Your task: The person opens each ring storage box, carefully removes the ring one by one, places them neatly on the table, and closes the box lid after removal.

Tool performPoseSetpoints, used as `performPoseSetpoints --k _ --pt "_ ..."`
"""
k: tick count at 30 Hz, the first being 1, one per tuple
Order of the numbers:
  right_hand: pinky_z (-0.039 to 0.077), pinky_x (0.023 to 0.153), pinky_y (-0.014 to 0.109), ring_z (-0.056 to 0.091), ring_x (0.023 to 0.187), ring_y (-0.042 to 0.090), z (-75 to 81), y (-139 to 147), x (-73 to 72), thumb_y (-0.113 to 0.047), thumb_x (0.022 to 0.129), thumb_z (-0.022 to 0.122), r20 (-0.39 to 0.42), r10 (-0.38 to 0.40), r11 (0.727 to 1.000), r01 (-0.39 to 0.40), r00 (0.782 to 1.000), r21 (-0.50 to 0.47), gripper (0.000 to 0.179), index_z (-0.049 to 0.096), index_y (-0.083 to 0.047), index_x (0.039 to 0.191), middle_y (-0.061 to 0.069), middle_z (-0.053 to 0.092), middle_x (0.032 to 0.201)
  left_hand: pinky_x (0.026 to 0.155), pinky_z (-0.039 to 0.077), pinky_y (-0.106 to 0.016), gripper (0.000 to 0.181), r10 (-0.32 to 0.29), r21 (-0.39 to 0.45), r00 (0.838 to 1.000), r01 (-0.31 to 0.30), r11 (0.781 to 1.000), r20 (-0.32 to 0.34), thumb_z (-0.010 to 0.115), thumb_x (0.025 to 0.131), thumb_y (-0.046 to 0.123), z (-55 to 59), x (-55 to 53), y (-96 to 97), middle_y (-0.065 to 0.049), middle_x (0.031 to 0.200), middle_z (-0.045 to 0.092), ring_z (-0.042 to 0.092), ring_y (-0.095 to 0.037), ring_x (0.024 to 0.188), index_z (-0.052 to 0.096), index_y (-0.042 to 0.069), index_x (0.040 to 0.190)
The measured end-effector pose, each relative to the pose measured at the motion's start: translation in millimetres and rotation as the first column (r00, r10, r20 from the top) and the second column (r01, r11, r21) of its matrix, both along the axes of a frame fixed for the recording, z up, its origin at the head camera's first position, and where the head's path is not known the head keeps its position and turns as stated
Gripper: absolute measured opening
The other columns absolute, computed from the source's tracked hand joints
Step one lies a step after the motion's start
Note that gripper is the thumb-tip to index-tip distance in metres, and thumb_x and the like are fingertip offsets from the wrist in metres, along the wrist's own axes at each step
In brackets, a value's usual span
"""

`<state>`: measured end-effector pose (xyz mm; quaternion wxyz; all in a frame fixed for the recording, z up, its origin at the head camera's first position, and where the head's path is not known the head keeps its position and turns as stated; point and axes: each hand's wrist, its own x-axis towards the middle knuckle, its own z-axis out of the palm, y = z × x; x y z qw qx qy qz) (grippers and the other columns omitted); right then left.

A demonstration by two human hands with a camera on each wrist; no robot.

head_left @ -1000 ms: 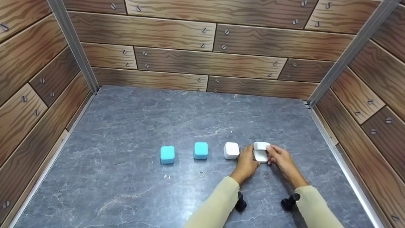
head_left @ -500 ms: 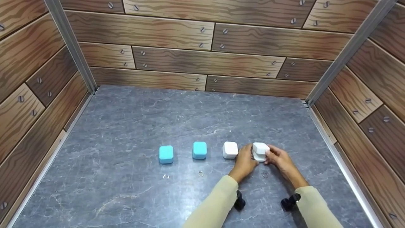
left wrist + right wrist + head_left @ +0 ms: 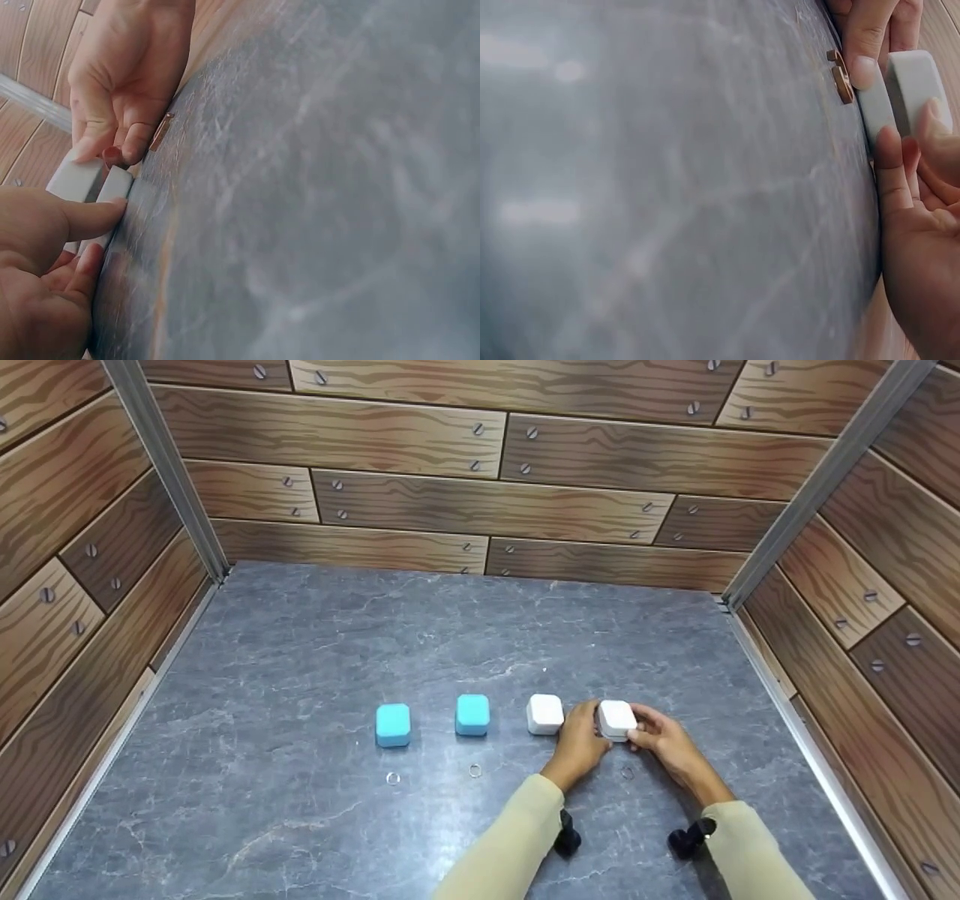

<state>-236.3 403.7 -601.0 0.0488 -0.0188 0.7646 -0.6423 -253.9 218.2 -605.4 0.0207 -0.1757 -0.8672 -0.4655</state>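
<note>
Between the two hands, a white ring box (image 3: 616,717) sits on the marbled tabletop at right of centre. My left hand (image 3: 581,742) grips its base from the left side, the thumb lying along the front in the left wrist view. On the other side my right hand (image 3: 671,746) pinches the lid (image 3: 920,94), thumb on its front, with another fingertip against the base (image 3: 876,112). A narrow gap shows between lid and base in both wrist views. Just in front of the box lies a copper-coloured ring (image 3: 841,77).
A second white box (image 3: 544,714) stands close beside my left hand. Farther left are two turquoise boxes (image 3: 472,715), with a ring (image 3: 475,771) and a silver ring (image 3: 393,778) in front of them. Wood-patterned walls (image 3: 420,502) enclose the tabletop (image 3: 337,645).
The lid of the white box has swung down towards the front, from wide open to nearly closed, with my right hand following it. My left hand has stayed on the base.
</note>
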Motion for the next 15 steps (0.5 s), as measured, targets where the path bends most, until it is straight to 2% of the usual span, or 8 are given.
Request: performPoseSetpoints --k 3,8,15 --pt "0.053 0.068 0.020 0.059 0.082 0.006 -0.1 1.6 1.0 0.010 0.091 0.062 0.018 0.000 1.000 -0.001 1.000 0.006 0.063 0.032 0.019 0.146 0.000 0.062 0.099 0.095 0.049 -0.023 0.064 -0.004 -0.001 1.000 0.004 1.000 0.024 0.084 0.076 0.005 0.3 0.0 1.1 -0.009 0.124 0.065 0.059 -0.016 0.108 0.057 0.004 0.135" --pt "0.053 0.067 0.019 0.060 0.082 0.005 2.0 3.7 2.6 0.009 0.090 0.063 0.030 0.004 1.000 -0.004 1.000 0.003 0.067 0.029 0.020 0.146 -0.003 0.064 0.096 0.096 0.049 -0.024 0.063 -0.002 0.002 1.000 0.002 1.000 0.000 0.083 0.075 0.003 0.2 -0.4 2.5 -0.010 0.123 0.066 0.060 -0.018 0.110 0.058 0.004 0.133" --pt "0.052 0.068 0.019 0.061 0.081 0.007 4.1 2.8 3.5 0.009 0.088 0.064 0.052 0.004 0.998 0.000 0.999 -0.061 0.069 0.029 0.018 0.147 -0.001 0.065 0.093 0.097 0.049 -0.028 0.061 0.004 0.005 1.000 -0.004 1.000 -0.024 0.082 0.075 0.002 -1.0 1.0 2.4 -0.011 0.122 0.066 0.061 -0.023 0.111 0.058 0.002 0.131"
